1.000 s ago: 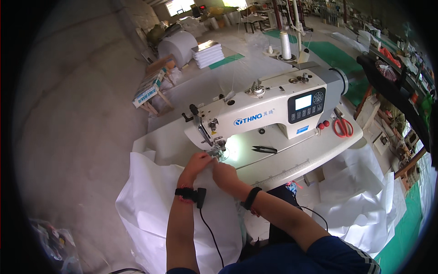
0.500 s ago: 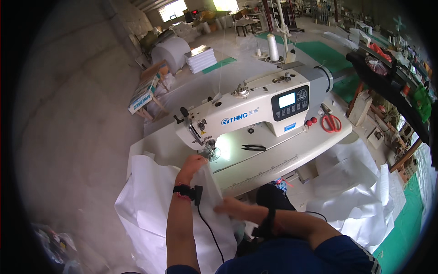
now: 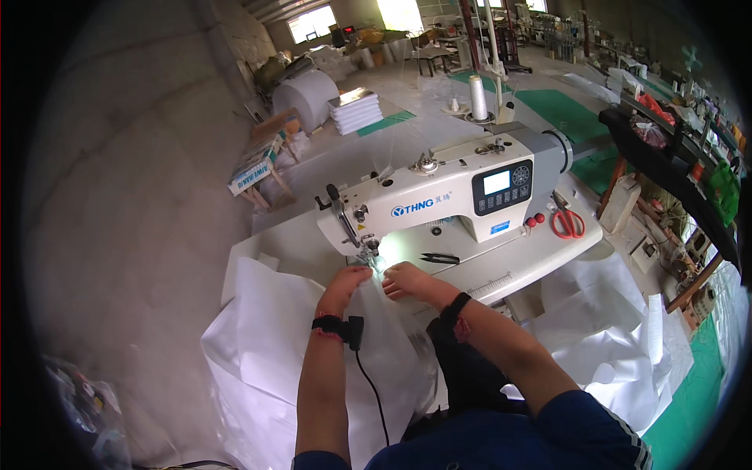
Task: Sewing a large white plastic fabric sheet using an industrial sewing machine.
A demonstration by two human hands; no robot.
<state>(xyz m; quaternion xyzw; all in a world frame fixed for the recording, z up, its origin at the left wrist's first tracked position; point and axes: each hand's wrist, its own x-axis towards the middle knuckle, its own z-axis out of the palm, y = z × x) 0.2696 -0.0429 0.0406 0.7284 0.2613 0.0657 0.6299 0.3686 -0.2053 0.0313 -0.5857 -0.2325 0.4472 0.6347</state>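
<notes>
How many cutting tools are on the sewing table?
2: black snips in front of the machine, red-handled scissors to its right. The white sheet may hide others.

We see windows (image 3: 399, 16) glaring white along the top, a bright glow beneath the sewing machine (image 3: 415, 205) at centre, a dim left side, and curved edges fading into black corners.

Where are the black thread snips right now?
In the head view, the black thread snips lie right of centre on the white sewing table, up and right of the right hand, left of the red-handled scissors.
</notes>
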